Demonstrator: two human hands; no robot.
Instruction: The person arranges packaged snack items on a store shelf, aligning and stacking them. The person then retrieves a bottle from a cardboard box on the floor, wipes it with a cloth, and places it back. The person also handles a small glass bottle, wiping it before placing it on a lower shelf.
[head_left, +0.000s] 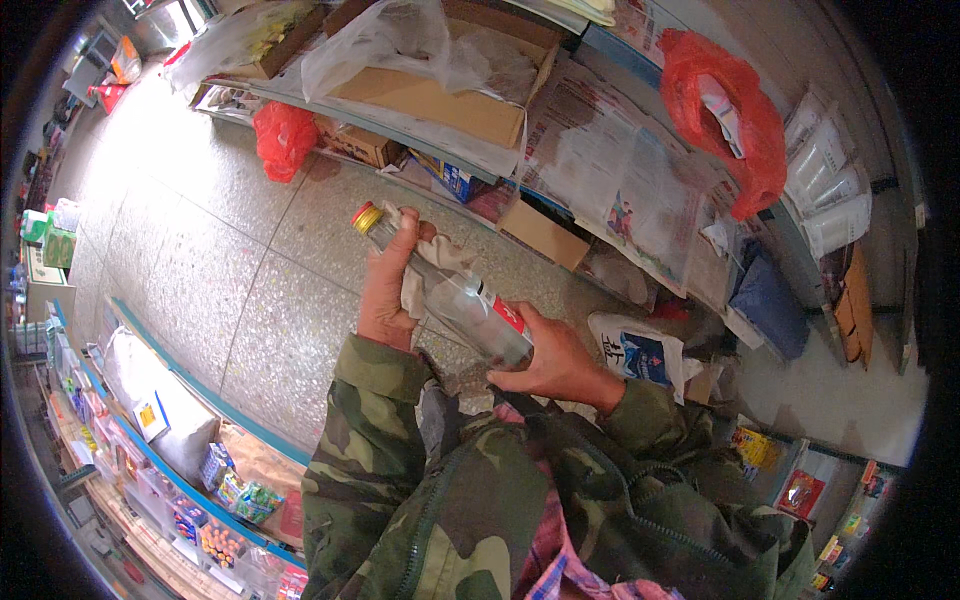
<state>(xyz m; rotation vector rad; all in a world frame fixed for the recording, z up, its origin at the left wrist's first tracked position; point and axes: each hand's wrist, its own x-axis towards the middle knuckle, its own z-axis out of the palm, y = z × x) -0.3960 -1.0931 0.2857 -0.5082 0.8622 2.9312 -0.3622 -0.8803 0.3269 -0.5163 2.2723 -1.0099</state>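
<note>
A clear glass bottle (457, 296) with a gold and red cap and a red and white label lies slantwise between my hands, its cap towards the upper left. My left hand (394, 281) presses a whitish cloth (442, 255) against the neck and shoulder, thumb along the near side. Around the lower end, by the label, my right hand (555, 356) is closed, with its palm partly hiding the base. Both hands are held in front of my camouflage jacket, over the speckled floor.
Ahead runs a shelf unit with an open cardboard box (427, 105), newspapers (600, 157) and a red plastic bag (720, 112). Another red bag (285, 139) hangs lower. Shelves with small packaged goods (221, 544) stand at lower left. A white printed bag (637, 352) lies to the right.
</note>
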